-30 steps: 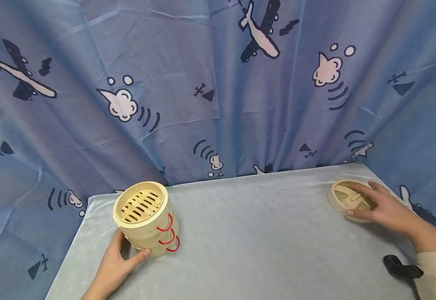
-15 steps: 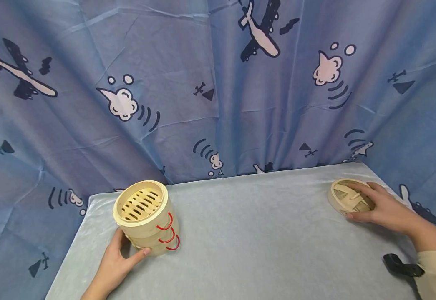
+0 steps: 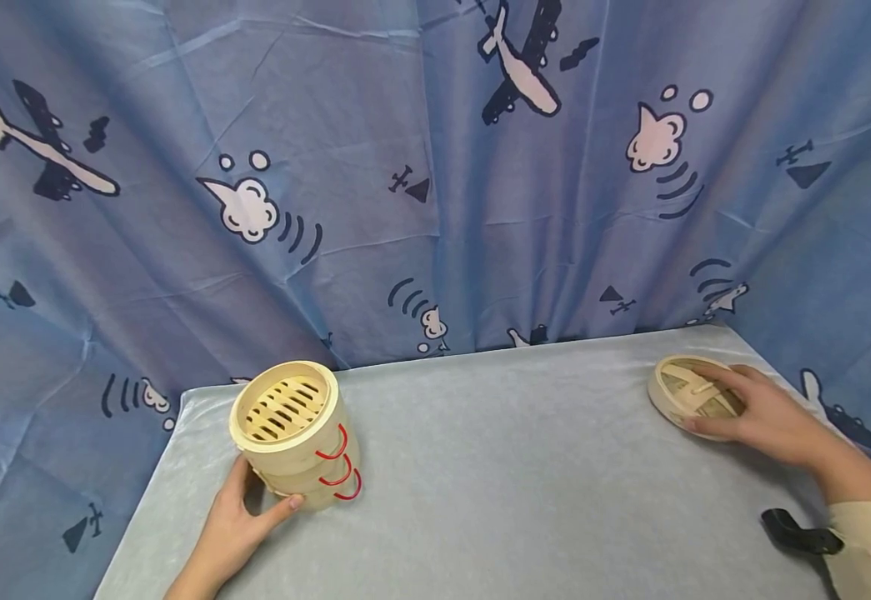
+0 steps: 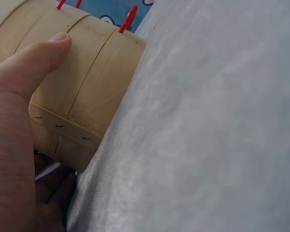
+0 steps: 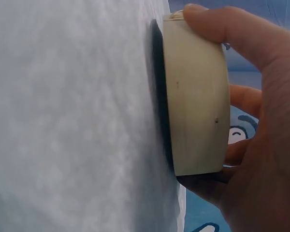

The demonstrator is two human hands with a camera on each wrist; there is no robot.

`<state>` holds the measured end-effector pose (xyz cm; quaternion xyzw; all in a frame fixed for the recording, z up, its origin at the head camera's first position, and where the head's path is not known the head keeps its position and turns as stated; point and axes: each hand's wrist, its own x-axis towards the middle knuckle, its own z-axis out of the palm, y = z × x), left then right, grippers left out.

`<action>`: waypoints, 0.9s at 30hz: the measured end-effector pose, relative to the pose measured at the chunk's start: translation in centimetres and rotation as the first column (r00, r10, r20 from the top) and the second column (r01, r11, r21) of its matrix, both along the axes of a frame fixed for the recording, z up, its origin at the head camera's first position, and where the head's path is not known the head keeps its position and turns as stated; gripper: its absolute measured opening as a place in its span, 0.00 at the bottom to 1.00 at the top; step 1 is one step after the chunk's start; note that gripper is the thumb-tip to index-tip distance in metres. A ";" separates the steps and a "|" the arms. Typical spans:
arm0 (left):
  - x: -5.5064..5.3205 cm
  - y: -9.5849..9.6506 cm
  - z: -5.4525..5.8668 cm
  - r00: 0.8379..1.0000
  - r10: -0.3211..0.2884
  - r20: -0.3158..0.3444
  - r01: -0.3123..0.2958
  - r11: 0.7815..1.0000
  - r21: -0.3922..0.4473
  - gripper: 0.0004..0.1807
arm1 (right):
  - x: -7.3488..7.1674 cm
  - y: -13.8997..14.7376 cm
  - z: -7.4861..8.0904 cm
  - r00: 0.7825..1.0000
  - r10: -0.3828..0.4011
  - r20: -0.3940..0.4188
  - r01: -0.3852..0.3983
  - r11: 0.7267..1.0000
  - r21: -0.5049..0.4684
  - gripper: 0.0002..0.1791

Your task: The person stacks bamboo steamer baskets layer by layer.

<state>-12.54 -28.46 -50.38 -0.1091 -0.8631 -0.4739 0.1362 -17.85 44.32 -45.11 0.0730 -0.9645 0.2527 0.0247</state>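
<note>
A round bamboo steamer [image 3: 292,450] of stacked tiers stands at the left of the table, its slatted top tier uncovered. Red loops stick out of its right side. My left hand [image 3: 236,525] holds the stack low down, with the thumb [image 4: 48,50] across the front and the other fingers behind, partly hidden. Over at the far right, my right hand [image 3: 773,417] grips the bamboo steamer lid [image 3: 675,392] by its rim from above, covering part of its woven top. In the right wrist view a dark shadow runs along the lid's lower edge [image 5: 195,96].
A pale grey cloth covers the table [image 3: 495,467] between the two hands. Behind it hangs a blue curtain [image 3: 360,208] with airplane and cloud prints. A black strap piece [image 3: 798,533] sticks out beside the right sleeve [image 3: 866,542].
The right hand and the lid have shifted slightly left. The left hand still holds the steamer in the same place.
</note>
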 end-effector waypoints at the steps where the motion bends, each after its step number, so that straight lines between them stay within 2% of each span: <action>1: 0.0 0.0 0.0 1.000 0.000 0.000 0.000 1.000 0.000 0.50 | -0.1 -0.1 0.0 1.000 0.005 -0.012 -0.005 1.000 -0.008 0.53; 9: 0.1 0.0 0.0 1.000 0.011 0.007 -0.011 1.000 -0.005 0.50 | -0.1 -1.3 0.4 0.999 0.033 -0.034 -0.035 0.998 -0.061 0.52; 15: -0.1 0.0 0.1 1.000 0.000 -0.007 0.000 1.000 0.000 0.49 | 0.1 -2.7 0.8 0.999 0.032 -0.043 -0.035 0.998 -0.060 0.52; 21: 0.0 0.0 0.2 1.000 0.007 0.003 -0.007 1.000 -0.004 0.50 | 0.0 -4.3 1.1 0.994 0.026 -0.110 -0.034 0.997 -0.071 0.49; 27: -0.1 -0.1 0.1 1.000 0.009 0.006 -0.009 1.000 -0.003 0.49 | -0.2 -5.8 1.4 0.980 0.034 -0.198 -0.049 0.996 -0.070 0.48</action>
